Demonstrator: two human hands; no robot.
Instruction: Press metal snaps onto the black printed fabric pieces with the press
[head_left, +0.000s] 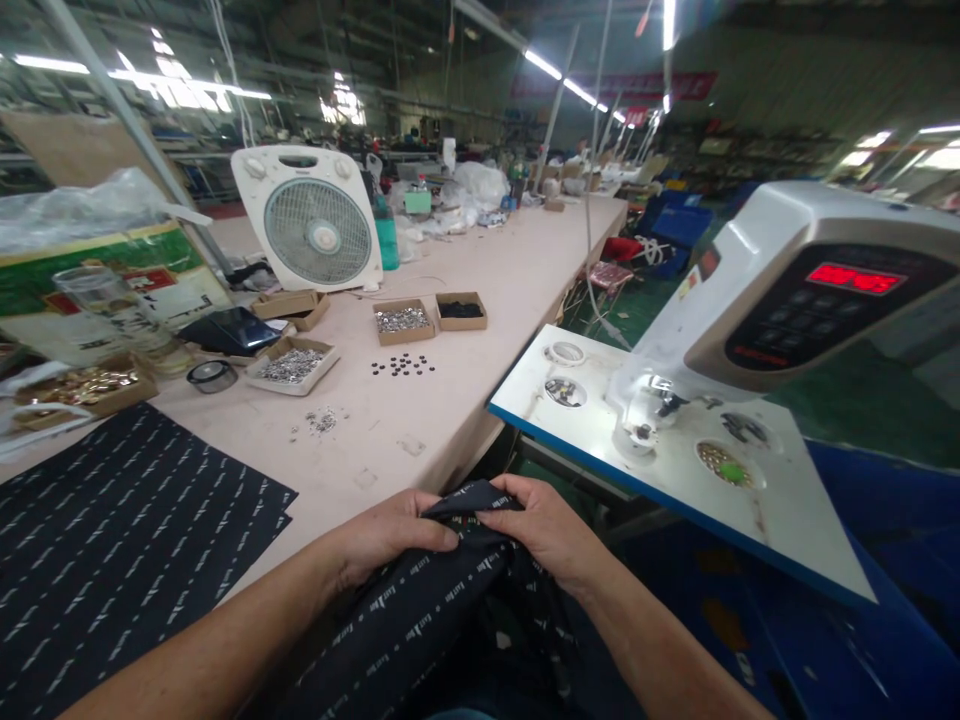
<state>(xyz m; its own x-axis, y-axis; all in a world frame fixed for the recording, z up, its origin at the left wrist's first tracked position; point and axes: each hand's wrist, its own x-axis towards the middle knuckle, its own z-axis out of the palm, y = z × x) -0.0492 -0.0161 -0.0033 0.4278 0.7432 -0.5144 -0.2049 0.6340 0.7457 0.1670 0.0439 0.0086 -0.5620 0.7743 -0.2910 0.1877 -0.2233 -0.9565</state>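
Dark fabric (420, 610) printed with small white lettering is gathered between both hands, low in front of me. My left hand (390, 535) pinches its upper edge, thumb on top. From the other side, my right hand (544, 525) grips a folded edge of the same fabric. Beyond my right hand stands a snap-fastening machine (817, 290) with a red lit display, mounted on a white board (570, 440) with a blue edge. Another piece of the printed fabric (135, 540) lies flat on the table at the left.
On the long table (480, 390) are small cardboard boxes of metal parts (292, 365), a box of black parts (461, 310), loose black pieces (401, 366), a roll of tape (211, 376) and a white fan (311, 220). Recessed cups (724, 463) in the machine's board hold small fasteners.
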